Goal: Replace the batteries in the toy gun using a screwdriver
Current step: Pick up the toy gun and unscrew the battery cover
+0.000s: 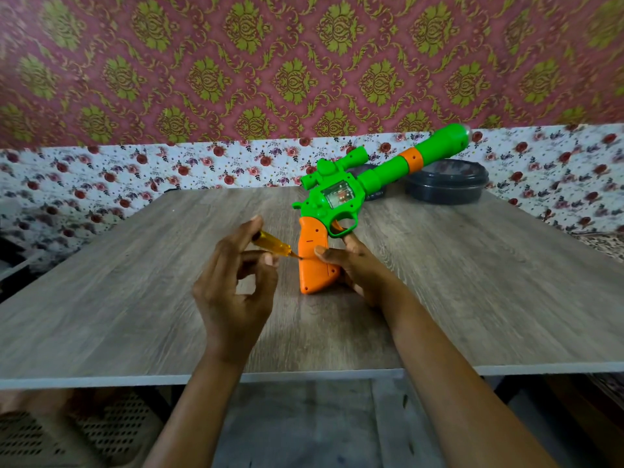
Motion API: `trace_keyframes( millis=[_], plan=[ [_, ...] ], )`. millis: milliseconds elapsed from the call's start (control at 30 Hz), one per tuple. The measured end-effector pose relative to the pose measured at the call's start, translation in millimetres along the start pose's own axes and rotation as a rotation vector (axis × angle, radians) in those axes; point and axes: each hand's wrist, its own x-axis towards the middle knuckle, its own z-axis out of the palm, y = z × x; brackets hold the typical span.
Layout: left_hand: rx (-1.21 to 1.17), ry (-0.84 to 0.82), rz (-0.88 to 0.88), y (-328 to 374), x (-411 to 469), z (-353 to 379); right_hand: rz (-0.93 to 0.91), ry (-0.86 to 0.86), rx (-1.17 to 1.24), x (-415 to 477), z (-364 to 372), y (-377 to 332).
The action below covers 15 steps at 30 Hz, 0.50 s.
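**Gun at centre, bowl at upper right**

The toy gun (pixel 341 211) stood on its grip near the centre of the table (pixel 135 298), barrel slanting toward the upper right. Left of the grip was the screwdriver (pixel 275 246), tip touching it. Behind the barrel, at upper right, sat a lidded bowl (pixel 445 184).

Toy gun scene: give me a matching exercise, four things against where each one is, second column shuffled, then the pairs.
Things:
1. screwdriver
2. toy gun
3. dark bowl
4. table

Places:
A. at the table's far edge, behind the barrel
B. in the left hand, tip against the orange handle
C. under everything, wood-grain top
D. stood on its handle, steadied by the right hand

Pairs: 1-B, 2-D, 3-A, 4-C
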Motion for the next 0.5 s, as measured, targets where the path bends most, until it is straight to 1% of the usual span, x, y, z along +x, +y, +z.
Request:
trace_keyframes(
  millis=[67,200,367,500],
  plan=[
    [0.024,0.012,0.011,-1.4,-1.2,-0.2,-0.004,0.007,0.003,0.3,0.0,1.0],
    [0.014,0.03,-0.029,0.1,-1.0,-0.3,-0.006,0.013,0.0,0.5,1.4,0.7],
    [-0.108,0.036,-0.06,-0.8,-0.5,1.5,-0.023,-0.002,-0.026,0.6,-0.7,2.6],
    [-0.168,-0.001,-0.09,-1.7,-0.4,1.3,-0.028,-0.01,0.001,-1.0,1.4,0.1]
  ],
)
